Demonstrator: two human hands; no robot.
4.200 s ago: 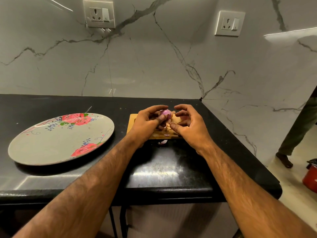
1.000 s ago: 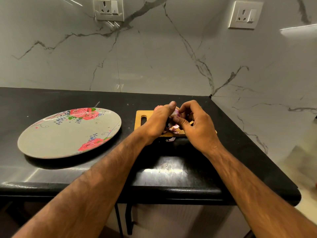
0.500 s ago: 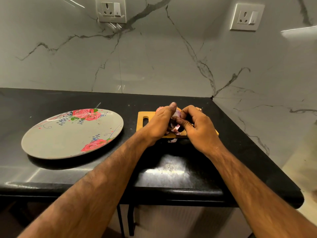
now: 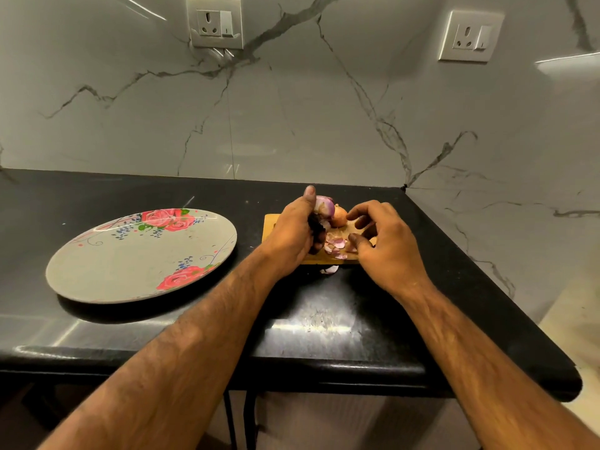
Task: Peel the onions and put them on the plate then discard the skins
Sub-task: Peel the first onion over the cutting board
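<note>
Head cam: one stray skin (image 4: 329, 269) lies on the counter (image 4: 194, 332), just off the cutting board (image 4: 270, 226). My right hand (image 4: 386, 245) hovers over the loose skins (image 4: 336, 244), fingers loosely curled, nothing in it that I can see. My left hand (image 4: 290, 230) grips the purple onion (image 4: 325, 205), partly peeled I'd say, with a brown onion (image 4: 339, 216) just beside it. Nothing's on the plate (image 4: 97, 284) yet. Next up is pinching off the remaining skin.
</note>
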